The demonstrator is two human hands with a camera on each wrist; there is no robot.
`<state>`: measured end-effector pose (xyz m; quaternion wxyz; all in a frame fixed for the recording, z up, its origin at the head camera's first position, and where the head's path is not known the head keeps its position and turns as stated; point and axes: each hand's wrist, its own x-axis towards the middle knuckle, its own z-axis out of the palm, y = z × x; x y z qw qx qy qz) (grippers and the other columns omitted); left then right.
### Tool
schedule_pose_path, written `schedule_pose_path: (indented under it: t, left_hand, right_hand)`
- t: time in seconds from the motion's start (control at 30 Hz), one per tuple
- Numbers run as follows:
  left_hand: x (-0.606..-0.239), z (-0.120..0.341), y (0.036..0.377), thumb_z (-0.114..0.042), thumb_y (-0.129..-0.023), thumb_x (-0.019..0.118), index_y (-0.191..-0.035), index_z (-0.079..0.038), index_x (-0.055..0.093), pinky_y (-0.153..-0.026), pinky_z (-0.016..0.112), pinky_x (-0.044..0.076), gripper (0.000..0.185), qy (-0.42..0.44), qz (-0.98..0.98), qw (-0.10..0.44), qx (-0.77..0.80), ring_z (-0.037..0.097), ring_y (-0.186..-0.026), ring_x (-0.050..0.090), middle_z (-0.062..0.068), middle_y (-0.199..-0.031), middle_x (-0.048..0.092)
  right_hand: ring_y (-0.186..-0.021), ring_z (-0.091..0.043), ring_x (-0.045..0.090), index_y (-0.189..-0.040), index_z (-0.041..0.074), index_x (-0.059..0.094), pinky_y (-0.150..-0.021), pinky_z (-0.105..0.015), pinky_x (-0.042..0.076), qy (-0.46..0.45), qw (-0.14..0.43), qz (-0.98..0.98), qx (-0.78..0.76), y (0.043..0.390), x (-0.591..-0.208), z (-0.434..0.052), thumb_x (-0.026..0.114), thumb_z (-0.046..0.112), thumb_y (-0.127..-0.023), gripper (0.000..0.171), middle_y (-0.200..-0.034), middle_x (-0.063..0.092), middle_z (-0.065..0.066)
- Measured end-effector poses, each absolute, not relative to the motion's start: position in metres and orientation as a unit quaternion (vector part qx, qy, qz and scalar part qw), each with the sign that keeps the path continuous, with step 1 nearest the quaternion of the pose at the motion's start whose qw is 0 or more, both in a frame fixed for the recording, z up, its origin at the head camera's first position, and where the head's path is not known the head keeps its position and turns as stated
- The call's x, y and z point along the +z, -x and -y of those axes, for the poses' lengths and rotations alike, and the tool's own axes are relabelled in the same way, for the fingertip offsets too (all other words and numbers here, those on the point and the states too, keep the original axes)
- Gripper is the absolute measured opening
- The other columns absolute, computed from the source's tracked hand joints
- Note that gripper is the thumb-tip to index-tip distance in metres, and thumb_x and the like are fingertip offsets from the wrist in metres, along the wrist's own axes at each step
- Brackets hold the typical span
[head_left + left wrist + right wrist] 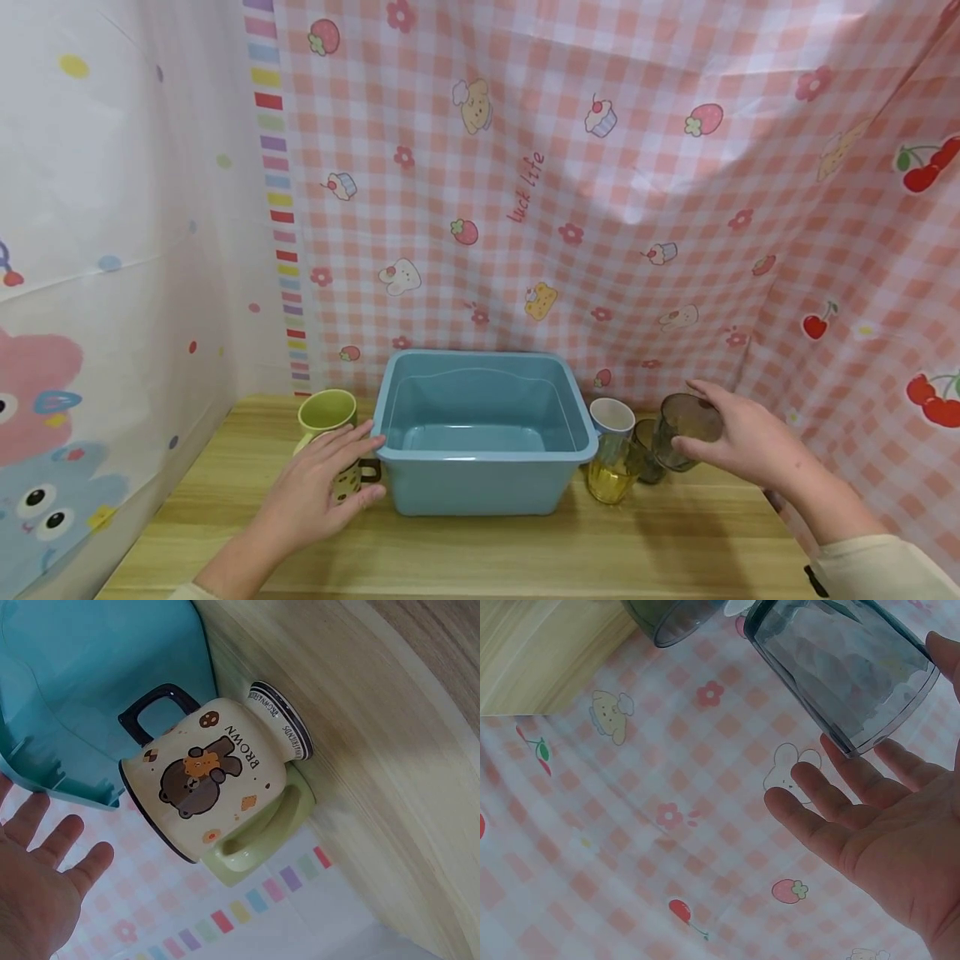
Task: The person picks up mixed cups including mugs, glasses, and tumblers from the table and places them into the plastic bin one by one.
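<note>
My right hand (750, 437) holds a smoky clear tumbler (686, 429) by its rim, thumb on one side and fingers on the other. In the right wrist view the tumbler (847, 667) hangs tilted between thumb and fingertips. Beneath and left of it in the head view stand another dark glass (649, 467), a yellow-tinted glass (610, 482) and a white cup (612, 414). My left hand (318, 483) has its fingers extended, fingertips at the left rim of a blue plastic tub (480, 483). It partly covers a cream bear mug (202, 776) and a green mug (327, 408).
The tub stands in the middle of the wooden table (480, 558), with nothing visible inside. Behind it hangs a pink checked curtain (525, 250), and a white patterned curtain (150, 208) hangs at the left.
</note>
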<state>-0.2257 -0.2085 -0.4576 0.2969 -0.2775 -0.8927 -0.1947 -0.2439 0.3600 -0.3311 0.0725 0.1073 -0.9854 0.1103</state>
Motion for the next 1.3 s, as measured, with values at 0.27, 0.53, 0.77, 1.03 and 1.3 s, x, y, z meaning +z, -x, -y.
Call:
schedule_pose_path:
  t: [0.27, 0.53, 0.77, 1.03, 1.3]
  left_hand:
    - [-0.457, 0.208, 0.225, -0.043, -0.087, 0.087, -0.143, -0.02, 0.069, -0.109, 0.065, 0.051, 0.063, 0.274, 0.894, 0.297, -0.196, 0.043, -0.136, 0.063, 0.01, -0.153, 0.064]
    - [-0.457, 0.209, 0.225, -0.043, -0.087, 0.087, -0.142, -0.018, 0.069, -0.11, 0.065, 0.05, 0.063, 0.275, 0.894, 0.297, -0.194, 0.043, -0.136, 0.063, 0.01, -0.153, 0.064]
    - [-0.458, 0.209, 0.226, -0.043, -0.087, 0.087, -0.142, -0.018, 0.069, -0.109, 0.066, 0.05, 0.063, 0.276, 0.892, 0.299, -0.197, 0.044, -0.136, 0.063, 0.009, -0.153, 0.064]
    - [-0.458, 0.209, 0.225, -0.044, -0.087, 0.087, -0.142, -0.019, 0.07, -0.109, 0.067, 0.051, 0.063, 0.274, 0.893, 0.298, -0.198, 0.044, -0.137, 0.062, 0.009, -0.154, 0.064]
    - [-0.456, 0.208, 0.224, -0.044, -0.088, 0.086, -0.142, -0.019, 0.069, -0.109, 0.067, 0.05, 0.063, 0.273, 0.895, 0.293, -0.197, 0.044, -0.137, 0.062, 0.009, -0.154, 0.064]
  right_hand:
    - [-0.122, -0.056, 0.065, -0.162, 0.003, 0.041, -0.086, -0.068, 0.057, -0.12, 0.086, 0.983, 0.108, 0.246, -0.326, -0.354, 0.08, 0.062, -0.089, 0.102, -0.144, 0.061, -0.036]
    - [-0.119, -0.056, 0.066, -0.161, 0.003, 0.043, -0.083, -0.067, 0.057, -0.124, 0.093, 0.982, 0.108, 0.247, -0.32, -0.347, 0.081, 0.059, -0.089, 0.099, -0.143, 0.062, -0.036]
    - [-0.122, -0.059, 0.063, -0.161, 0.002, 0.042, -0.086, -0.07, 0.056, -0.126, 0.096, 0.982, 0.103, 0.25, -0.315, -0.343, 0.081, 0.062, -0.089, 0.102, -0.145, 0.059, -0.038]
    - [-0.124, -0.059, 0.062, -0.161, 0.003, 0.042, -0.087, -0.071, 0.055, -0.133, 0.096, 0.981, 0.105, 0.253, -0.311, -0.338, 0.08, 0.064, -0.089, 0.102, -0.148, 0.057, -0.037]
    - [-0.125, -0.057, 0.063, -0.161, 0.004, 0.042, -0.09, -0.07, 0.055, -0.138, 0.102, 0.979, 0.107, 0.253, -0.308, -0.332, 0.081, 0.059, -0.089, 0.099, -0.147, 0.059, -0.036]
